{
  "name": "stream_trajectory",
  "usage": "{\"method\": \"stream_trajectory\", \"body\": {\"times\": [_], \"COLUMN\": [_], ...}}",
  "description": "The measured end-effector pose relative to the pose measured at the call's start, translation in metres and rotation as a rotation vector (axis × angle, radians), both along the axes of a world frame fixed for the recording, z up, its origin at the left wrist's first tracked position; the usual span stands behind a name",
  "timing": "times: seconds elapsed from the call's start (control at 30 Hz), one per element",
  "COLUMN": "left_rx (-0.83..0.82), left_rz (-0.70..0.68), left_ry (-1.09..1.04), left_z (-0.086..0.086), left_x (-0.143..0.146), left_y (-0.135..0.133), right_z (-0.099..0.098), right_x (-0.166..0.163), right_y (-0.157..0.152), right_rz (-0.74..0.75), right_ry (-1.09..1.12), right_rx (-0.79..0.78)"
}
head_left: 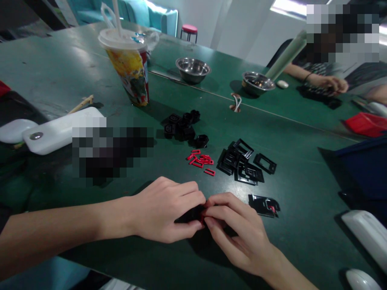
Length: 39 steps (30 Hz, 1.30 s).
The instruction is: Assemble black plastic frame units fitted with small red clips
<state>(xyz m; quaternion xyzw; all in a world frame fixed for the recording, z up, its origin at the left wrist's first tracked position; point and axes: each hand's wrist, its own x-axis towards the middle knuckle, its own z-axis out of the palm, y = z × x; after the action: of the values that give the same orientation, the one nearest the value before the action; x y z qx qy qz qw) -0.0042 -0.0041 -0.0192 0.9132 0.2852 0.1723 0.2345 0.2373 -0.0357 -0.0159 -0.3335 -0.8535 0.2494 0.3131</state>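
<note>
My left hand (169,207) is closed around a black plastic part (189,216), mostly hidden by the fingers and palm. The fingertips of my right hand (240,229) pinch at the right end of that part, where a bit of a small red piece (202,218) shows. Both hands meet there, low over the green table. Just beyond them lie several thin red rectangular rings (206,159). To their right is a loose pile of black rectangular frames (231,157). A flat black part with a red bit (263,204) rests beside my right hand. Chunky black pieces (187,132) are heaped farther back.
A paper cup with a straw (128,68) stands back left, near a long white device (62,131). Two steel bowls (192,70) sit farther off. A co-worker's hand (332,84) is at the far right, above a blue bin (363,169).
</note>
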Motion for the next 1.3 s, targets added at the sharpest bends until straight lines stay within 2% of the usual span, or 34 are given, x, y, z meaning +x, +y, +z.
{"method": "stream_trajectory", "body": {"times": [0.6,1.3], "left_rx": [0.061,0.102], "left_rz": [-0.02,0.023], "left_ry": [-0.047,0.017], "left_z": [-0.003,-0.004], "left_x": [-0.002,0.0], "left_y": [0.001,0.002], "right_z": [-0.012,-0.01], "right_x": [-0.002,0.001], "right_y": [0.003,0.003], "right_rz": [0.019,0.062], "right_ry": [0.057,0.069], "right_rx": [-0.008,0.062]}}
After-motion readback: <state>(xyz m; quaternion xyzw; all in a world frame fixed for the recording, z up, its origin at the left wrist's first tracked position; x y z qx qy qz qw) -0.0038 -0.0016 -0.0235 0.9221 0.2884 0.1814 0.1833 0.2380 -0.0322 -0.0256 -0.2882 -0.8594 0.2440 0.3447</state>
